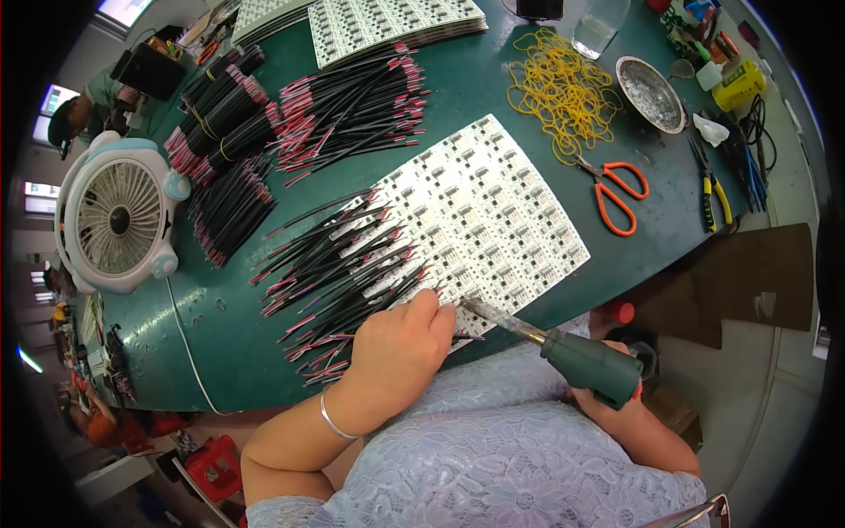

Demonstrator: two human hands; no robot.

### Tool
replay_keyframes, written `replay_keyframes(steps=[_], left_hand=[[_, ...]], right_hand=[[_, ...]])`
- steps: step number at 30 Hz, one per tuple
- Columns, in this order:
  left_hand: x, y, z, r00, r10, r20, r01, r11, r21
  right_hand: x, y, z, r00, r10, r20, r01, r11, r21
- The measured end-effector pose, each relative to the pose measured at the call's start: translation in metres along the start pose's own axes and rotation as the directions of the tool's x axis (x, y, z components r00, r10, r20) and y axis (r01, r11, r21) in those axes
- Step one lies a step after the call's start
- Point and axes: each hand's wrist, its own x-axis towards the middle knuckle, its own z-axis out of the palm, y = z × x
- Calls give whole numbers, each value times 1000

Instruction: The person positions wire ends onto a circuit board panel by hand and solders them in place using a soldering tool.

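A white panel of small circuit boards (493,202) lies on the green table, tilted to the view. Black cables (343,264) with red and white stripped ends lie in rows over its left part. Bent over the panel's near edge, my left hand (400,348) has thumb and fingers pinched on a cable end, mostly hidden under them. My right hand (607,400) grips a dark green soldering gun (591,365) from behind and below. Its metal tip points left and meets the panel just beside my left fingertips.
Bundled cables (220,119) and a loose cable pile (352,110) lie beyond, with stacked panels (396,26) behind. A fan (119,216) stands left. Right are yellow rubber bands (563,88), a metal dish (651,92), orange-handled scissors (616,198) and pliers (709,189). Other people sit far left.
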Motion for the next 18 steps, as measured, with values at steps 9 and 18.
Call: replay_keyframes(steps=[9,18], left_hand=[[2,-1,-4,999,40,14,-39,996,-79],[1,11,-9,997,-63,-46,51,974,-219]], right_hand=[[16,17,-15,822,366,-437,-26,790,612],[89,58,-108,558,291,-778,-118,955,272]])
